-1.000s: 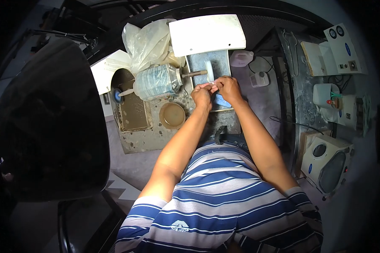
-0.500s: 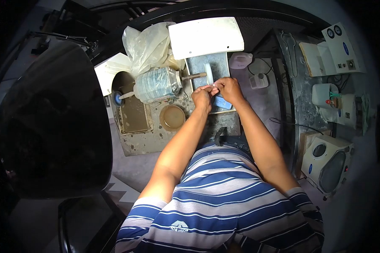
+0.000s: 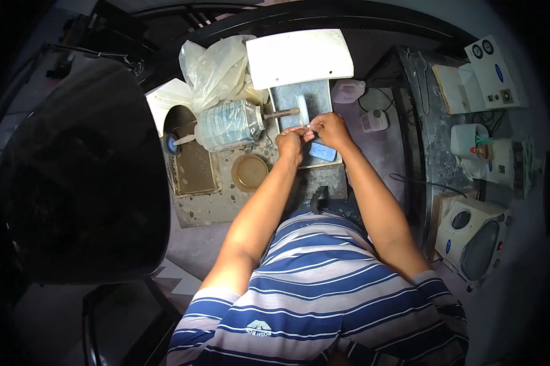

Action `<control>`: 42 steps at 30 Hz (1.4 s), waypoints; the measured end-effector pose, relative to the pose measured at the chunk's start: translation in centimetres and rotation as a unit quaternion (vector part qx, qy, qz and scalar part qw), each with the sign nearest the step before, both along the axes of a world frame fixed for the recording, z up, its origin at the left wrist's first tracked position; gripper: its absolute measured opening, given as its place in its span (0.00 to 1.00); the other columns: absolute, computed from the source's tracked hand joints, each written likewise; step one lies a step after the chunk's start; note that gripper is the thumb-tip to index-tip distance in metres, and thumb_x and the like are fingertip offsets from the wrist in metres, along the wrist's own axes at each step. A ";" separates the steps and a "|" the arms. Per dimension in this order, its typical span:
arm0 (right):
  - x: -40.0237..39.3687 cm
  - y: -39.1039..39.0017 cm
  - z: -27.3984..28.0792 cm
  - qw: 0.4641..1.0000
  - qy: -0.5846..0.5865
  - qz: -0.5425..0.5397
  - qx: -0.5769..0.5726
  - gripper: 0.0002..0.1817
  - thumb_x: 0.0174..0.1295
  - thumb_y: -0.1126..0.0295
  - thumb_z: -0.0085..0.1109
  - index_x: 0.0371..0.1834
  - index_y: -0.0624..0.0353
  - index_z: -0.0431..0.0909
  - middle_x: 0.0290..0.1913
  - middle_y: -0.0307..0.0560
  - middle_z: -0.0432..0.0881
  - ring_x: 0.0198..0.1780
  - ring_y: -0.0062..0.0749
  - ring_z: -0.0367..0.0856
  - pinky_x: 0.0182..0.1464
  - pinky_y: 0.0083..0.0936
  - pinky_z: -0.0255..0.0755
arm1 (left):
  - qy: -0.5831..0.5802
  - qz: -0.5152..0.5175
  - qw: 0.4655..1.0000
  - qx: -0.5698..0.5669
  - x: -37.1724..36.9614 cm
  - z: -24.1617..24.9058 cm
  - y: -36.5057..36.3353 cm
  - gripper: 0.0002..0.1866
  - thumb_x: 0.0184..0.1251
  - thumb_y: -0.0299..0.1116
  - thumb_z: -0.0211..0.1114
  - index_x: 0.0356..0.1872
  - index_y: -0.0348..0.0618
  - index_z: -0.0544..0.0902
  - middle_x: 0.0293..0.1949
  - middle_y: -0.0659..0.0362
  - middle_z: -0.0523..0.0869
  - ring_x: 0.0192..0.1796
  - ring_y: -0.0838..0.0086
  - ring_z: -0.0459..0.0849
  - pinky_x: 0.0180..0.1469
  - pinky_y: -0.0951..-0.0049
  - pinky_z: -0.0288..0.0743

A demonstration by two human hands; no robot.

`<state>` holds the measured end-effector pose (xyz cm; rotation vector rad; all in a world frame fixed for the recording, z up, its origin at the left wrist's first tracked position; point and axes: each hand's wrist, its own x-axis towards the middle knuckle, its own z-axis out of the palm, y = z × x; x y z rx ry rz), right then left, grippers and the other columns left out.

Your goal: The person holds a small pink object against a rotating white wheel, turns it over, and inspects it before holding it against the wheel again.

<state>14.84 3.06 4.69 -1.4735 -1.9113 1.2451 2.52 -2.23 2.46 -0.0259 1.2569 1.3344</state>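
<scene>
My left hand point(image 3: 291, 145) and my right hand point(image 3: 331, 130) meet at the near edge of a white polishing wheel point(image 3: 303, 108). Fingers of both are closed in a pinch around a small white piece point(image 3: 309, 127), mostly hidden by the fingertips. The wheel sits on the shaft of a bench polishing motor point(image 3: 229, 125), which is wrapped in clear plastic. Beneath the hands is a shallow tray point(image 3: 279, 91), and in it lies a blue block point(image 3: 322, 152), close below my right hand.
A round bowl point(image 3: 250, 172) stands left of my forearm. Further left, a second wheel with a blue centre point(image 3: 172, 143) overhangs a murky basin point(image 3: 195, 174). A white hood point(image 3: 299, 58) covers the tray's far end. Machines, including a box with gauges point(image 3: 491, 72), line the right bench.
My left hand shifts slightly left and its fingers open out a little near the piece. More of the blue block shows. The whole view has moved slightly.
</scene>
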 end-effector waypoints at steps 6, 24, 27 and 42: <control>-0.4 0.2 -0.7 0.995 -0.082 0.042 0.048 0.03 0.55 0.77 0.62 0.31 0.66 0.83 0.28 0.50 0.85 0.30 0.29 0.84 0.35 0.25 0.76 | 0.002 0.019 1.000 -0.012 -0.4 -0.5 0.1 0.07 0.57 0.14 0.56 0.37 0.24 0.74 0.32 0.45 0.82 0.30 0.62 0.84 0.35 0.69 0.84; 0.7 -1.6 -1.9 0.965 0.133 -0.003 -0.227 0.09 0.61 0.69 0.61 0.38 0.64 0.81 0.28 0.40 0.81 0.25 0.18 0.75 0.25 0.17 0.71 | 0.053 -0.133 0.983 0.114 -1.8 -1.4 -1.6 0.03 0.64 0.20 0.60 0.37 0.31 0.78 0.31 0.52 0.85 0.27 0.72 0.83 0.32 0.75 0.80; 1.0 -1.6 -2.0 0.961 0.149 -0.029 -0.233 0.08 0.61 0.70 0.60 0.38 0.65 0.81 0.28 0.40 0.80 0.25 0.18 0.75 0.24 0.17 0.70 | -0.065 -0.111 0.986 0.104 -1.2 -2.2 -1.6 0.05 0.67 0.24 0.57 0.39 0.33 0.78 0.33 0.53 0.84 0.31 0.70 0.83 0.35 0.71 0.80; 0.0 -1.5 -1.8 0.992 0.090 -0.015 -0.081 0.06 0.60 0.75 0.60 0.33 0.68 0.82 0.27 0.42 0.84 0.27 0.17 0.78 0.31 0.18 0.72 | -0.106 -0.033 0.992 0.065 -0.5 -1.4 -1.0 0.06 0.66 0.22 0.54 0.39 0.29 0.77 0.33 0.51 0.83 0.31 0.69 0.82 0.34 0.73 0.80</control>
